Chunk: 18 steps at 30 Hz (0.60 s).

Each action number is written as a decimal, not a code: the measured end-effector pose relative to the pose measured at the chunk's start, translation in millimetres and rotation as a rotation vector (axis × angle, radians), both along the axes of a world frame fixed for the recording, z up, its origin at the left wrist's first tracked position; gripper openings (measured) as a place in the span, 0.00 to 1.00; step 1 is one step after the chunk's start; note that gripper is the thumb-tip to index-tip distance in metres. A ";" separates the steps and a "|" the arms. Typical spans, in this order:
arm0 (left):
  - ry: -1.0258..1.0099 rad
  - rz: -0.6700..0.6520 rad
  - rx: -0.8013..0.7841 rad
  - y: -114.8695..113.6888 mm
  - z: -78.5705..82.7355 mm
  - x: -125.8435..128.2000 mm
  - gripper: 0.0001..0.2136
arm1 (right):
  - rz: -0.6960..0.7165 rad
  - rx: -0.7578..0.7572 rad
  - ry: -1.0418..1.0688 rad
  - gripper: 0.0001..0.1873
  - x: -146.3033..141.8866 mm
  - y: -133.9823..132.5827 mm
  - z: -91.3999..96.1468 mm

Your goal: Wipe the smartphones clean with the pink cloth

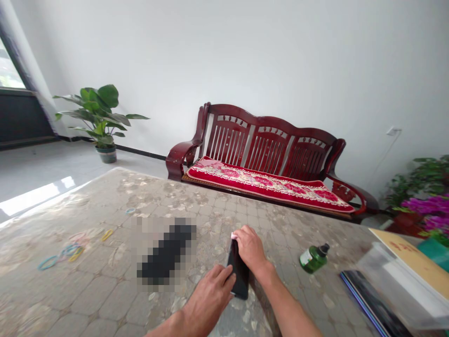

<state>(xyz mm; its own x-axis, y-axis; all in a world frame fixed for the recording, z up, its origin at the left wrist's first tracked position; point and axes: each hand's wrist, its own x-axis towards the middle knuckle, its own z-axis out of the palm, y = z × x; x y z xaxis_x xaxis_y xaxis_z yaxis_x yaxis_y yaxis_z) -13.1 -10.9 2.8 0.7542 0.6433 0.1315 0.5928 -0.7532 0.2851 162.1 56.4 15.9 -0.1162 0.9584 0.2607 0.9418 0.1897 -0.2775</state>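
A black phone (238, 276) lies on the patterned table (105, 290) just in front of me. My left hand (206, 299) rests at its near left edge, fingers bent against the phone's side. My right hand (249, 248) lies over the phone's far end, fingers curled round a small white pad (233, 235) pressed on the screen. A blurred-out dark object (164, 255) lies on the table to the left of the phone.
A small green bottle (313, 258) lies on its side to the right. Flat packages and a clear bag (393, 285) sit at the right edge. Several coloured rubber bands (70, 250) are scattered at left. Behind the table stand a red wooden bench (266, 159) and potted plants (98, 117).
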 end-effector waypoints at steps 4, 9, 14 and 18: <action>0.013 -0.030 0.033 0.3 1.0 1.1 0.10 | 0.076 0.003 0.034 0.14 -3.1 -18.4 1.6; 0.013 -0.043 0.038 0.6 1.0 1.7 0.10 | 0.111 0.012 0.028 0.14 -2.6 -26.6 2.9; -0.005 -0.010 0.016 0.4 -0.8 -0.5 0.11 | -0.005 0.019 0.011 0.13 -1.8 -2.8 2.0; 0.005 -0.022 0.030 1.7 -3.0 0.5 0.09 | 0.099 -0.002 0.030 0.13 -4.7 -21.6 2.5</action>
